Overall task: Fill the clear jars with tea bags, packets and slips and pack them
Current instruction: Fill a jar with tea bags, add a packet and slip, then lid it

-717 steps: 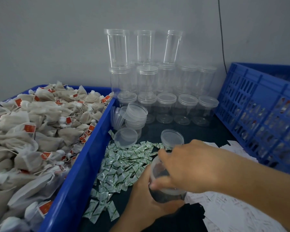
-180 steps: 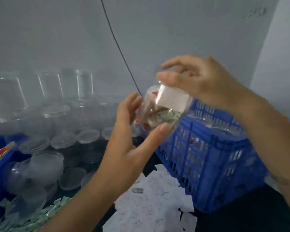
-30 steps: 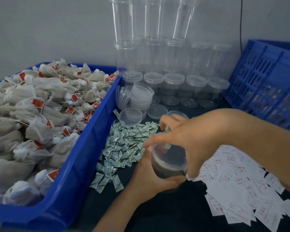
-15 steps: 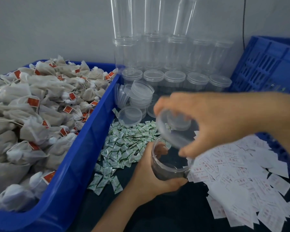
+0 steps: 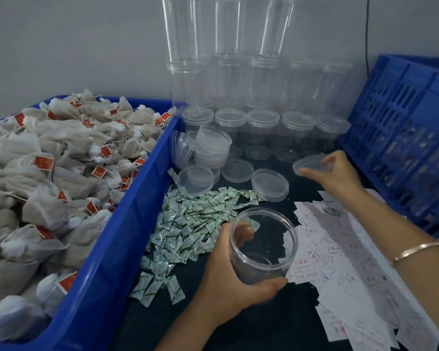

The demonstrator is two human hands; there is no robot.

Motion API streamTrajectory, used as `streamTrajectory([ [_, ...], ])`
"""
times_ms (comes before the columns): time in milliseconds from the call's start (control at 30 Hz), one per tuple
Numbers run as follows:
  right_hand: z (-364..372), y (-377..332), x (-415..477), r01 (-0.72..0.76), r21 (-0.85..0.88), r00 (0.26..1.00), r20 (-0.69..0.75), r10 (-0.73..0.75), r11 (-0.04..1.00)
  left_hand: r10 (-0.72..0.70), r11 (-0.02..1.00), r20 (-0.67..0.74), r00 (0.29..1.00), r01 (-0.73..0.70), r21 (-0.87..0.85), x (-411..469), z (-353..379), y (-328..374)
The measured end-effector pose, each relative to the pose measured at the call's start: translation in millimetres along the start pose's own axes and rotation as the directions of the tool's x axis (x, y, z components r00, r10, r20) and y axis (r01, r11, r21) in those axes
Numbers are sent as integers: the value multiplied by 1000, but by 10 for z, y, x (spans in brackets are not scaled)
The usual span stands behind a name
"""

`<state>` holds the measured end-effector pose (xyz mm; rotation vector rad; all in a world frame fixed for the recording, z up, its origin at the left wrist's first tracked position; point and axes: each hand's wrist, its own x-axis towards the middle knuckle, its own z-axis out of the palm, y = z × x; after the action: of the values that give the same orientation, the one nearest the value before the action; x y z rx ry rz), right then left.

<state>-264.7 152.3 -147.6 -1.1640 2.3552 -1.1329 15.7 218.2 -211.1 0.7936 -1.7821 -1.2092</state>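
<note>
At the near edge of the dark table [image 5: 276, 325], the left hand [image 5: 228, 279] wraps curled fingers and thumb round an open, empty jar [image 5: 262, 247], between the packets [image 5: 188, 224] and the slips [image 5: 352, 262]. Farther back, the right hand [image 5: 337, 173] pinches a lid [image 5: 311, 163] by its rim beside the crate [image 5: 403, 135]. Left, a bin [image 5: 117, 249] of tea bags [image 5: 48, 173]. Stacked jars [image 5: 238, 84] line the grey wall.

Left hand [image 5: 228, 282] bare, left forearm bare up to the picture's lower edge, right hand [image 5: 337, 173] bare, right forearm bare, one thin, shiny, pale gold-toned bangle [image 5: 418, 250] round the right wrist
</note>
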Motion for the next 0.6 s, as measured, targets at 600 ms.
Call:
streamTrajectory([
  [600, 259, 19, -1827, 151, 608, 846, 328, -420, 780, -61, 995, 61, 996, 56, 84, -45, -85, 119],
])
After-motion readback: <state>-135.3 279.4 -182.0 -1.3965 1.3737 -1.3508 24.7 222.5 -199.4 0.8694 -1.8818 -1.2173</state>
